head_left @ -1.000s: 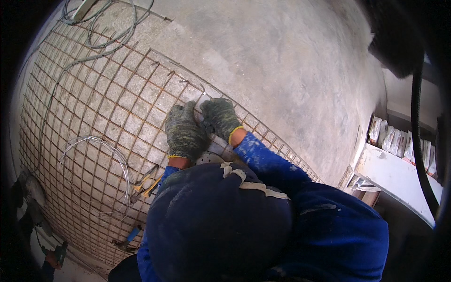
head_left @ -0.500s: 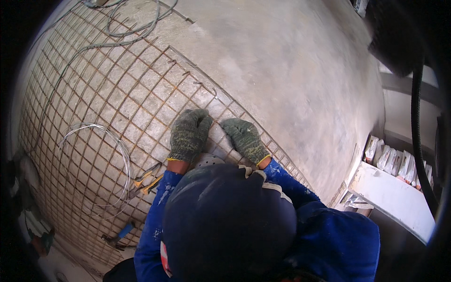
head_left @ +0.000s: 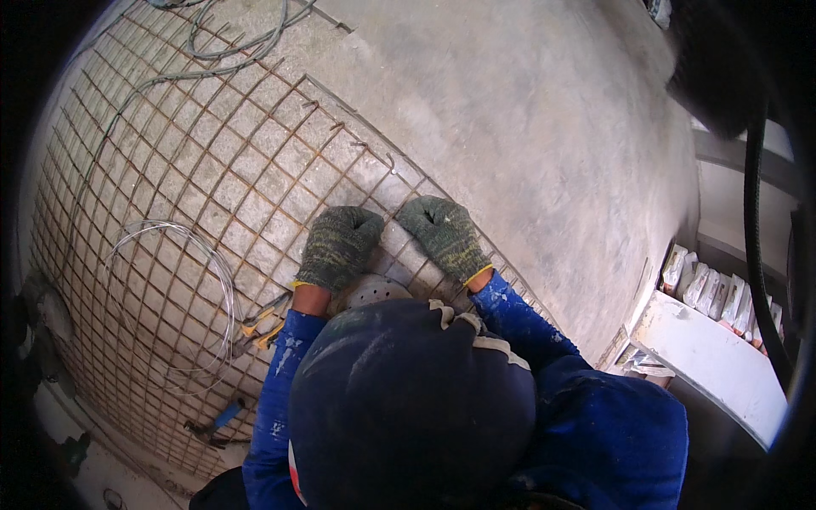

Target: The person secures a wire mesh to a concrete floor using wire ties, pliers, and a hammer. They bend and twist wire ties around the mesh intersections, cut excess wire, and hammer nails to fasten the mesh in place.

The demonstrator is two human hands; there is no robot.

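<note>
— While the left hand (head_left: 340, 245) and right hand (head_left: 444, 238) are positioned over the mesh (head_left: 206, 204), what is their state?

— Both are gloved, set side by side and apart, fingers curled inward. Whether either pinches a bar, I cannot tell; the backs hide the grip.

— State the location of the mesh.

— Flat on the floor (head_left: 527, 127), beneath both hands and extending to their left. The right hand is near its edge.

— List the items on it.

— Coil (head_left: 228, 293): left of the left hand. Yellow handles (head_left: 269, 337): between coil and left sleeve (head_left: 285, 374). Hammer (head_left: 226, 416): nearer the body. Cable (head_left: 255, 53): far end.
</note>
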